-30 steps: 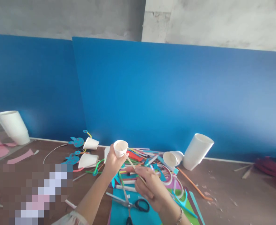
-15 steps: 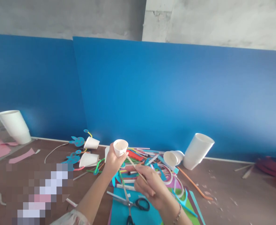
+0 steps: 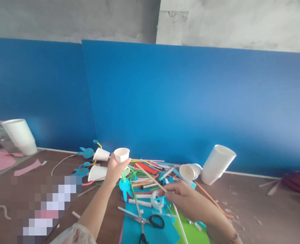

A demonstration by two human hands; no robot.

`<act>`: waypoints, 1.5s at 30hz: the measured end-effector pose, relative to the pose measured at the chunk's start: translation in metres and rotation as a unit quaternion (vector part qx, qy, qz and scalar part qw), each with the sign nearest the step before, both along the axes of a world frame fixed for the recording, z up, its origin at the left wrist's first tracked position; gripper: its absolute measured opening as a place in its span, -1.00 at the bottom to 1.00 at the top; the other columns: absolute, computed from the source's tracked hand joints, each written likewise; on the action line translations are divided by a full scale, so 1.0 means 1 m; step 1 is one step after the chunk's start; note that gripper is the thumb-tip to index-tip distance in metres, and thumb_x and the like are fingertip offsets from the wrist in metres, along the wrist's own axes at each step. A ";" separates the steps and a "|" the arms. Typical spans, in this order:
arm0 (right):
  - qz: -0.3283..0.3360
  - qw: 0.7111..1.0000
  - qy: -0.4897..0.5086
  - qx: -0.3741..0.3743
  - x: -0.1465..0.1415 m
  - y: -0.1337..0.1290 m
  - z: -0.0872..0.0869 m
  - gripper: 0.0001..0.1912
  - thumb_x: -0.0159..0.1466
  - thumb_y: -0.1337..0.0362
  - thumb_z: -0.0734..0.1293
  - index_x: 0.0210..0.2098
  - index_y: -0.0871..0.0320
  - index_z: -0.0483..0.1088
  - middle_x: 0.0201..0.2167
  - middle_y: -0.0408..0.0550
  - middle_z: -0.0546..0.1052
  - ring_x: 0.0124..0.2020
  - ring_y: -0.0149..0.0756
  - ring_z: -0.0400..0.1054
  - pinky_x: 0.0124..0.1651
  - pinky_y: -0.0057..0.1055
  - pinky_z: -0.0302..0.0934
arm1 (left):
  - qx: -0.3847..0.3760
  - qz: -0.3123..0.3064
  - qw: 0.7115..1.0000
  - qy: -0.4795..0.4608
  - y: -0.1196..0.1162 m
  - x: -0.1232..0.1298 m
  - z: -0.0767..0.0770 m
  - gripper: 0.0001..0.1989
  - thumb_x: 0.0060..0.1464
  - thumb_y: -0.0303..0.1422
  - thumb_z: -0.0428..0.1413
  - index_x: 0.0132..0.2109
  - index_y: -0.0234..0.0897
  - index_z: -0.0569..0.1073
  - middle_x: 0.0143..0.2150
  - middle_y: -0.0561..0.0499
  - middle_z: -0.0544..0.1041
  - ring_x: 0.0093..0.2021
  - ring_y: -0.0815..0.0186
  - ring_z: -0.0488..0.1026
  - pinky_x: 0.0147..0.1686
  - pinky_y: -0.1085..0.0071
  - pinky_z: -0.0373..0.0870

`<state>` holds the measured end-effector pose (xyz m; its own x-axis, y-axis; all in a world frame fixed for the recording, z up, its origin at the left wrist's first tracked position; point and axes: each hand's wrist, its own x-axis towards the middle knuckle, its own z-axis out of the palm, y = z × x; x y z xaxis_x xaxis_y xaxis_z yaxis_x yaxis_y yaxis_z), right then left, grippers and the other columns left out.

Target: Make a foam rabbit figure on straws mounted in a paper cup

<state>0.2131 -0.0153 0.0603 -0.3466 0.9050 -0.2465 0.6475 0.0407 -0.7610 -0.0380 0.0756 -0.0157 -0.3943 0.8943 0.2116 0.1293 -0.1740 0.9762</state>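
My left hand (image 3: 113, 170) is closed around a small white paper cup (image 3: 122, 156), its mouth facing up and toward me. My right hand (image 3: 182, 197) pinches a thin pale wooden stick (image 3: 151, 178), whose far end points up and left toward the cup but stays apart from it. Just below the cup lies a blue paper rabbit-head cutout (image 3: 125, 185) with green strips by it. Open scissors with black handles (image 3: 156, 221) rest on blue paper (image 3: 162, 234) between my forearms.
Markers and strips (image 3: 150, 168) lie heaped behind the hands. Two decorated cups (image 3: 98, 173) (image 3: 101, 154) lie at left. A tipped cup (image 3: 189, 171) and a tall cup stack (image 3: 217, 165) stand right, another stack (image 3: 21, 137) far left. A tape dispenser (image 3: 157, 200) lies near my right hand.
The cup has moved a little left in my left hand. My right hand has drawn right, taking the stick's tip away from the cup and uncovering the tape dispenser.
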 end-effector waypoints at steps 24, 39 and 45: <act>0.182 0.942 -0.258 0.115 -0.065 -0.012 -0.053 -0.66 0.03 0.49 0.27 -0.22 0.18 0.52 -0.22 0.10 0.58 -0.13 -0.06 0.44 -0.18 -0.37 0.20 | -0.002 -0.138 0.990 0.005 -0.020 0.022 0.019 -0.45 -0.19 -0.23 0.28 -0.04 -0.28 0.33 -0.16 -0.06 0.52 -0.13 0.14 0.49 -0.18 0.29 0.43; 0.085 0.977 -0.125 0.148 -0.030 -0.003 -0.029 -0.46 0.29 0.41 0.06 0.27 0.22 0.07 -0.02 0.20 0.49 0.00 -0.08 0.38 -0.08 -0.27 0.21 | 0.051 -0.193 0.979 0.027 -0.025 0.026 0.020 -0.44 -0.14 -0.30 0.22 0.03 -0.26 0.23 -0.03 -0.09 0.46 -0.04 0.18 0.44 -0.05 0.30 0.35; -0.113 0.979 0.058 0.159 -0.010 0.015 -0.019 -0.60 0.20 0.28 0.19 0.04 0.18 0.28 -0.45 -0.14 0.42 -0.52 -0.34 0.34 -0.47 -0.43 0.18 | 0.033 -0.170 0.978 0.120 -0.030 0.034 0.018 -0.41 -0.17 -0.34 0.23 0.04 -0.23 0.22 -0.03 -0.10 0.44 -0.04 0.13 0.43 -0.10 0.26 0.37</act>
<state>0.2032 0.0000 0.0410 -0.1381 0.9864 0.0889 0.5772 0.1531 -0.8021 -0.0038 0.0454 0.0023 -0.0081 0.9465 0.3226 0.2764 -0.3079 0.9104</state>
